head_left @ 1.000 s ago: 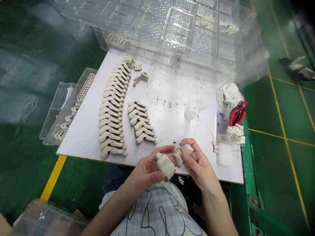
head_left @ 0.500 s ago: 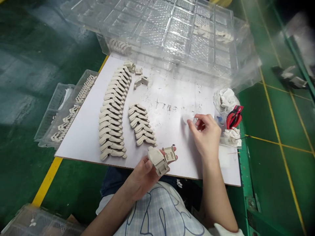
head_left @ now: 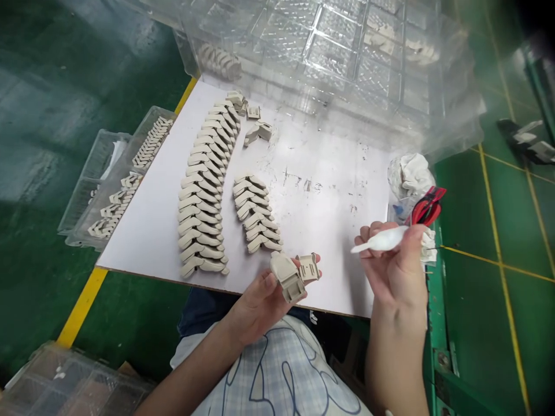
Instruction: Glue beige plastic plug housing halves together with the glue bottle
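Note:
My left hand (head_left: pixel 260 297) is closed round two beige plastic housing pieces (head_left: pixel 291 275), held side by side over the near edge of the white board (head_left: pixel 329 190). To the right, my right hand (head_left: pixel 396 268) is closed on a small white squeeze bottle (head_left: pixel 381 240), raised off the board with its thin nozzle pointing left toward the pieces. On the board lie a long curved row of beige plastic parts (head_left: pixel 206 185) and a shorter row (head_left: pixel 255 214) beside it.
Clear plastic compartment trays (head_left: pixel 347 52) stand at the back of the board, and another tray with beige parts (head_left: pixel 121 185) sits at the left. Red-handled pliers (head_left: pixel 427 208) and crumpled white cloths (head_left: pixel 411 170) lie at the right edge. Green floor with yellow lines surrounds the board.
My right hand left the beige pieces, reached to the white bottle on the board, picked it up and brought it back toward me. My left hand kept holding the pieces.

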`<move>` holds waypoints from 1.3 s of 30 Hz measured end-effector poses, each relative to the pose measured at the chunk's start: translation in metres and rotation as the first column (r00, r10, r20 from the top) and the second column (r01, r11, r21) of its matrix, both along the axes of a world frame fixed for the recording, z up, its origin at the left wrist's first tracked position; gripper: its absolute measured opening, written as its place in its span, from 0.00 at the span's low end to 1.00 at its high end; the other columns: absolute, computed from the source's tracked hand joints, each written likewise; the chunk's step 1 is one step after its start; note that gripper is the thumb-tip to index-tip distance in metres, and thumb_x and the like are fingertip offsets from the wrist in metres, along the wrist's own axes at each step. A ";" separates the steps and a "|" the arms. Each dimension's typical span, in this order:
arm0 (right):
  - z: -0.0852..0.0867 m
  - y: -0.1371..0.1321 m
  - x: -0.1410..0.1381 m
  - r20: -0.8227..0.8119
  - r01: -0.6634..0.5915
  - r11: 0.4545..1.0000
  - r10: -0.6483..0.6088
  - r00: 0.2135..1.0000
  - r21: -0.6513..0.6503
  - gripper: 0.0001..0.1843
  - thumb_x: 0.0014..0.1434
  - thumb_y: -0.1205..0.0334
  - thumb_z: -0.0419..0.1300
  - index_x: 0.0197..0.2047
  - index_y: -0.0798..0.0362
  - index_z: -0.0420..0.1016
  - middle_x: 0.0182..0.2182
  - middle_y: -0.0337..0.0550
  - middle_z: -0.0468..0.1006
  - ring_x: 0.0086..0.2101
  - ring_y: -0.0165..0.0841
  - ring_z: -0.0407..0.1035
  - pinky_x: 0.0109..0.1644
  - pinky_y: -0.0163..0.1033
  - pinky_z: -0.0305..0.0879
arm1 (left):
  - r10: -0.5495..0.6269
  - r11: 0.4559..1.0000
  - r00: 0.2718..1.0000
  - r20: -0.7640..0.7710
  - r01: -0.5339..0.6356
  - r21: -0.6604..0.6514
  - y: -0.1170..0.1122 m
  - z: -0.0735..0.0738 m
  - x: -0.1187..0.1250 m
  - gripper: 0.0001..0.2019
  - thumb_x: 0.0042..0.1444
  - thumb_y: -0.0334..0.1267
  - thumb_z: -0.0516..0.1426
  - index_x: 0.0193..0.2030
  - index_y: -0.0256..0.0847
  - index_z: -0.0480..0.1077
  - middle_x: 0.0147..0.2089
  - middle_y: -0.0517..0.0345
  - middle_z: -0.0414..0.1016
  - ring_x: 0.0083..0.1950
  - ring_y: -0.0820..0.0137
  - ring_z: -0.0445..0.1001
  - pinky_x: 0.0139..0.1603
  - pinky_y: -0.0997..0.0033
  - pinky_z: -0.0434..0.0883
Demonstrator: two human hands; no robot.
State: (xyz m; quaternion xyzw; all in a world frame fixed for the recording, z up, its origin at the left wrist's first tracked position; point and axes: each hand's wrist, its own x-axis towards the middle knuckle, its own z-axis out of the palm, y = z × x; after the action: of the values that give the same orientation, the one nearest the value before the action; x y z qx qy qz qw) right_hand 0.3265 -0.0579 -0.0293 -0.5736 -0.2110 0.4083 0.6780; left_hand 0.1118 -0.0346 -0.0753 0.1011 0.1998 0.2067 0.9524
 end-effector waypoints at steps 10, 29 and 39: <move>0.011 0.025 -0.019 -0.014 0.076 0.997 -0.076 0.997 0.028 0.32 0.50 0.36 0.69 0.20 0.50 0.56 0.18 0.29 0.48 0.21 0.26 0.44 0.23 0.35 0.44 | -0.009 0.996 1.000 -0.027 0.011 0.088 0.000 0.001 0.001 0.23 0.54 0.61 0.62 0.49 0.50 0.76 0.64 0.50 0.72 0.68 0.51 0.65 0.63 0.51 0.63; 0.014 0.006 -0.044 0.589 0.064 0.994 -0.101 0.801 0.084 0.29 0.59 0.54 0.68 0.18 0.50 0.54 0.21 0.34 0.53 0.25 0.28 0.50 0.28 0.41 0.43 | 0.030 0.998 0.999 0.040 -0.032 0.048 -0.001 -0.001 0.003 0.18 0.53 0.57 0.65 0.46 0.52 0.80 0.60 0.56 0.76 0.65 0.57 0.69 0.61 0.60 0.66; 0.015 0.007 -0.048 0.578 0.038 0.996 -0.079 0.812 0.083 0.29 0.61 0.58 0.67 0.18 0.51 0.52 0.21 0.34 0.50 0.26 0.28 0.49 0.30 0.41 0.42 | 0.031 0.999 0.998 0.047 -0.033 0.034 -0.002 -0.003 0.003 0.18 0.53 0.56 0.65 0.47 0.52 0.80 0.65 0.60 0.73 0.70 0.59 0.64 0.62 0.63 0.65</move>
State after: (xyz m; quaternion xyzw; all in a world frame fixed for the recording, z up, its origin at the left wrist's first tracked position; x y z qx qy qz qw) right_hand 0.2787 -0.0512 -0.0148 -0.6538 -0.4034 0.1857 0.6126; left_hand 0.1150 -0.0367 -0.0782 0.1095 0.1757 0.2278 0.9515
